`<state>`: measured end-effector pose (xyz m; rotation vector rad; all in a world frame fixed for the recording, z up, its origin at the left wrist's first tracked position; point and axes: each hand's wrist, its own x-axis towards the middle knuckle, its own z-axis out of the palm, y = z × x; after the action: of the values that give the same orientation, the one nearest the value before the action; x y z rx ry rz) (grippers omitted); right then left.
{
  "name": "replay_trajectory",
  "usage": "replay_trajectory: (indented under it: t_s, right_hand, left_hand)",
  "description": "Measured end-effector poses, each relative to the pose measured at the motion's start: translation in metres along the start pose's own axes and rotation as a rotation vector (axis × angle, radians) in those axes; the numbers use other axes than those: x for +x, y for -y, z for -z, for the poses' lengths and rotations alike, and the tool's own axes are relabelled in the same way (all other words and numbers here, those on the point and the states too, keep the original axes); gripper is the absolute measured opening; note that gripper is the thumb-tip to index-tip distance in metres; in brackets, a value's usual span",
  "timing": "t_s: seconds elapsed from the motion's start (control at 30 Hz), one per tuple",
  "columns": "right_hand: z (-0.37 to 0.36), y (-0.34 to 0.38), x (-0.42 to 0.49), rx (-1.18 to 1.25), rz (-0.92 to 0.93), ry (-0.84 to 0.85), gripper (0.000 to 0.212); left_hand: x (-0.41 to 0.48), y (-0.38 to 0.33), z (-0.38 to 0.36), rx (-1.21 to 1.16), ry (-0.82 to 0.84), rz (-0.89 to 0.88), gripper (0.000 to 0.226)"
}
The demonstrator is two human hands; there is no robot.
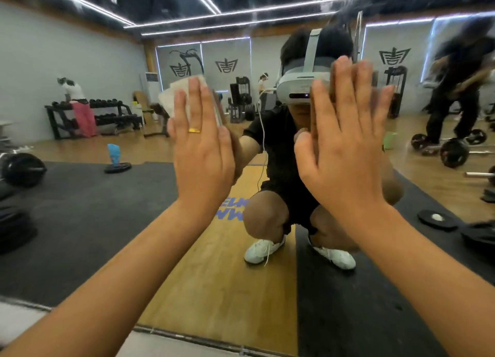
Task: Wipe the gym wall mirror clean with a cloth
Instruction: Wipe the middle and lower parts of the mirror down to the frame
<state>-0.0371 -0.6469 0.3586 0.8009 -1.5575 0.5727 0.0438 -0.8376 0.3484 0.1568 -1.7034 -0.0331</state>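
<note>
Flat left hand (199, 147) presses the cloth (175, 95), upper middle; flat, bare right hand (345, 147) may smudge the mirror (80, 222).

White strip lights (241, 11) on the dark ceiling light the room evenly and brightly, leaving pale streaky glare near the top of the mirror (80, 209) and only soft shadows. The wide lens bends lines at the edges. The left hand (201, 147) and right hand (345, 153) are slightly motion-blurred, and the figure (460, 88) at far right is heavily smeared.
</note>
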Motion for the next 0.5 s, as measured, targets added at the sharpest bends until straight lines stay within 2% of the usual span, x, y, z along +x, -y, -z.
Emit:
replay_trajectory:
  t_s: [0.1,0.2,0.27,0.37,0.5]
  right_hand:
    - [-0.014,0.043,-0.016,0.100,0.102,0.047,0.068]
    - [-0.033,0.050,-0.035,0.062,0.152,0.123,0.069]
    - [-0.039,0.043,-0.043,0.018,0.208,0.115,0.068]
    - [-0.044,0.043,-0.044,-0.019,0.230,0.067,0.063]
    - [-0.047,0.042,-0.048,-0.059,0.240,0.059,0.063]
  left_hand:
    - [-0.022,0.002,-0.004,0.001,0.055,-0.092,0.058]
    - [-0.063,0.049,0.011,0.066,0.162,-0.217,0.056]
    - [-0.070,0.082,0.026,0.096,0.193,-0.249,0.057]
    - [-0.040,0.105,0.037,0.051,0.145,-0.202,0.056]
    - [-0.006,0.083,0.023,-0.036,0.007,-0.073,0.056]
